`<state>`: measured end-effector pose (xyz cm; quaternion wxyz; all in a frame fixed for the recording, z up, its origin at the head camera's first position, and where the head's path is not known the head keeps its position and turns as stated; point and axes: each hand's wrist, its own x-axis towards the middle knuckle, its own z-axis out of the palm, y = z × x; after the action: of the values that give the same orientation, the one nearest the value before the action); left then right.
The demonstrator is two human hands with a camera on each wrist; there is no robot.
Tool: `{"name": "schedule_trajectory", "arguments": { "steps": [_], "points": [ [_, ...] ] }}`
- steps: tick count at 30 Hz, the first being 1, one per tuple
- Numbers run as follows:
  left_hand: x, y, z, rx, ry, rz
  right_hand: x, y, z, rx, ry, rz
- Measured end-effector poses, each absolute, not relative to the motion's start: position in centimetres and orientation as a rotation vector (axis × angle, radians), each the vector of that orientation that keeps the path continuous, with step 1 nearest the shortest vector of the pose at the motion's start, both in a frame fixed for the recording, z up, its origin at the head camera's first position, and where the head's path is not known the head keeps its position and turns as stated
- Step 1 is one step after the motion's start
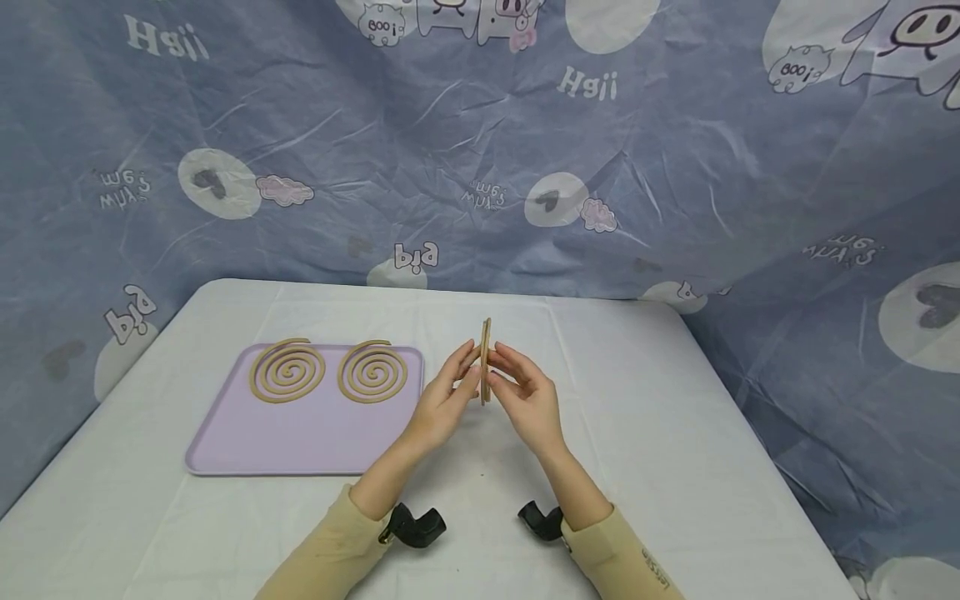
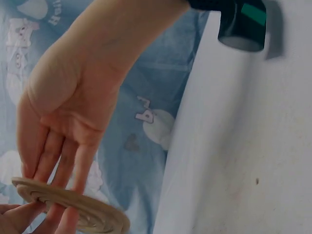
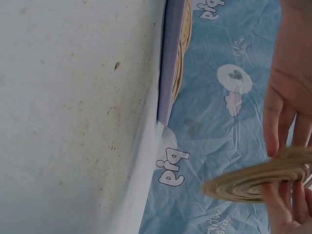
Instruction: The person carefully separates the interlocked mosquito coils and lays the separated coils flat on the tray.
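Observation:
Over the table, both hands hold a tan mosquito coil (image 1: 486,362) on edge, seen as a narrow vertical strip from the head. My left hand (image 1: 447,396) grips it from the left, thumb and fingertips at its face. From the right, my right hand (image 1: 531,400) holds the opposite face with its fingertips. The wrist views show the spiral rings, with fingers on both sides; thin layers appear along its edge. Two more coils, a left coil (image 1: 257,379) and a right coil (image 1: 343,383), lie flat side by side at the back of a lilac tray (image 1: 300,446).
The tray sits on the left half of a white-covered table (image 1: 660,417). A blue printed cloth (image 1: 450,150) hangs behind and beside the table. Black camera mounts, one on the left wrist (image 1: 418,527) and one on the right wrist (image 1: 542,522), stick out below the hands.

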<state>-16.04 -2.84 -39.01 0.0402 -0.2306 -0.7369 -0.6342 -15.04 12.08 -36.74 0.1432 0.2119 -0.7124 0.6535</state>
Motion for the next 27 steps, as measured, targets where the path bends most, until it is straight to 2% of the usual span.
{"name": "schedule_trajectory", "arguments": {
  "steps": [10,24,27],
  "points": [
    [-13.6,-2.4,-35.8,-0.731,-2.192,-1.897,-16.8,12.9,-39.0,0.608,-2.0,1.895],
    [-14.3,-2.5,-36.8,-0.653,-1.935,-1.997,-17.0,14.3,-38.6,0.746,-2.048,2.027],
    [-15.2,-2.5,-38.0,-0.61,-1.916,-2.056,-17.0,14.4,-38.6,0.748,-2.078,2.025]
  ]
}}
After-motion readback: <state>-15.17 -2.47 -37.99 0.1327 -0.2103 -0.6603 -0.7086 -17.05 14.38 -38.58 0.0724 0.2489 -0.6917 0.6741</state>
